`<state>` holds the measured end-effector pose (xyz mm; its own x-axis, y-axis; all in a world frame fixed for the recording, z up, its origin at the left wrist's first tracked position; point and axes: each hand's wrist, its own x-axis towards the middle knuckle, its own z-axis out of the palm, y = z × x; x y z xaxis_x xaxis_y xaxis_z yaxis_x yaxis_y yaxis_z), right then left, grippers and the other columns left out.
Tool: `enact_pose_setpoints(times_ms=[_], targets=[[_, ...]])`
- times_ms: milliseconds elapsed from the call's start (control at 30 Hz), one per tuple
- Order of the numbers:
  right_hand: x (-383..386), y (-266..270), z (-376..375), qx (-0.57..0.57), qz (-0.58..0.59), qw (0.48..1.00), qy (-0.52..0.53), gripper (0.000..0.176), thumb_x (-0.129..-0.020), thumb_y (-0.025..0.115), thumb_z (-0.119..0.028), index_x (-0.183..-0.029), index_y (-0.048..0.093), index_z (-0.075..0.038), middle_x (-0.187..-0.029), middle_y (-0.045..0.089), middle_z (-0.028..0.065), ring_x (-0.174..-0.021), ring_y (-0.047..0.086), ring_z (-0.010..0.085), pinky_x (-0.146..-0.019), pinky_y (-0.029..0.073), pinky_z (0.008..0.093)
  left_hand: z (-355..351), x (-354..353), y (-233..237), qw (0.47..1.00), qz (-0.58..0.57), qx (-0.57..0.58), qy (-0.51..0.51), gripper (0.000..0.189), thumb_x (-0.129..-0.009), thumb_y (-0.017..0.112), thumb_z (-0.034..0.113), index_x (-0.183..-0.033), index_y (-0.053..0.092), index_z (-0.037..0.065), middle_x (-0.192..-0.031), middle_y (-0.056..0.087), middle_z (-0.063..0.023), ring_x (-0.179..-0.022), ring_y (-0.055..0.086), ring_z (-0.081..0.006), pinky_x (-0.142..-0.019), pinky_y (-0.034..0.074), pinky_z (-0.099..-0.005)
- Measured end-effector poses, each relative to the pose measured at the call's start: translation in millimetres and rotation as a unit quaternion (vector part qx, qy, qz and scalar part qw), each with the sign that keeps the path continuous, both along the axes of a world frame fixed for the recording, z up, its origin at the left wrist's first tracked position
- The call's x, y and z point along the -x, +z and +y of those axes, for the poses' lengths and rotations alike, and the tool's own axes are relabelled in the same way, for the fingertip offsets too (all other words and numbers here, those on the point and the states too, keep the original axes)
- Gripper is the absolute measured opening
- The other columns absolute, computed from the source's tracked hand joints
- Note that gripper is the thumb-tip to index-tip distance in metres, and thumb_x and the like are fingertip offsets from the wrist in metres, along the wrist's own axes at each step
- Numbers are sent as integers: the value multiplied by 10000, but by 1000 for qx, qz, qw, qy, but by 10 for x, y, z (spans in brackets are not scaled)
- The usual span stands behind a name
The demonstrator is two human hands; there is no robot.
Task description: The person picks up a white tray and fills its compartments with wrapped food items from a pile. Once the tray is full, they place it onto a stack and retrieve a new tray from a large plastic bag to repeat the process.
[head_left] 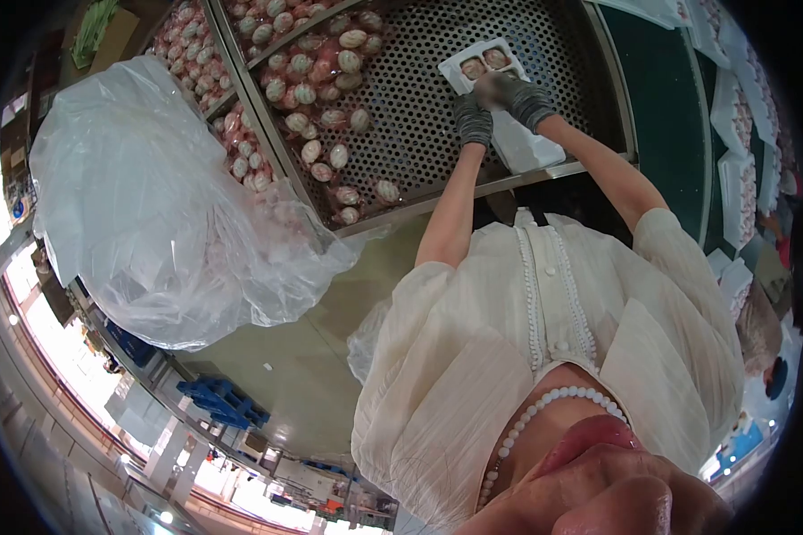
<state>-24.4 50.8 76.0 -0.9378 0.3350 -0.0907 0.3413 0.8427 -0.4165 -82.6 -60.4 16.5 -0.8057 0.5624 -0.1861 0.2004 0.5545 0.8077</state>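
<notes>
My left hand [471, 119], in a grey striped glove, is at the near edge of a white moulded tray [451, 75]. My right hand [526, 102], gloved alike, meets it there from the right. The fingers of both hands come together in a blur, so their grip and anything between them cannot be made out. Beyond the fingers, round brownish pieces [472, 68] sit in the tray's compartments. Under my wrists a white tray-like piece [528, 147] lies on the perforated metal work surface [428, 107].
Several white, egg-shaped items in clear and reddish wrap [338, 156] lie left of my hands, with more behind metal dividers [260, 129]. A large clear plastic bag [134, 205] bulges at the left. White packs [736, 192] line the right side, past a green surface [665, 116].
</notes>
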Motion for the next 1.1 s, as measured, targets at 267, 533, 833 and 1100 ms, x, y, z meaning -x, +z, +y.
enact_pose_setpoints(times_ms=[267,533,833,1100], targets=[[399,80,36,33,-194,980,16,393,-667,551,-351,-936,498,-69,-808,559,173,-730,549,305,-636,435,380,-5,120,-223,996,-77,24,-26,318,-676,417,33,-965,548,58,-927,530,-174,-879,486,-304,-810,378,-346],[350,20,-31,27,-222,974,14,416,-706,536,-260,-1056,413,-72,-908,535,177,-823,529,314,-686,424,384,-108,-132,187,998,49,23,-8,365,-672,433,71,-1032,489,56,-959,487,-202,-898,449,-342,-809,363,-392],[323,-35,-39,-44,-150,988,5,311,-711,529,-250,-960,489,-69,-859,552,150,-809,532,281,-682,418,378,-94,-39,-11,988,93,106,-64,354,-661,447,83,-1006,524,82,-910,508,-196,-865,464,-336,-758,382,-396],[276,-370,77,53,-145,987,-44,312,-668,548,-289,-879,511,-62,-783,567,155,-733,542,308,-648,419,375,-348,-61,218,998,3,17,-59,336,-698,452,98,-1031,503,102,-898,513,-179,-856,470,-330,-756,386,-374]])
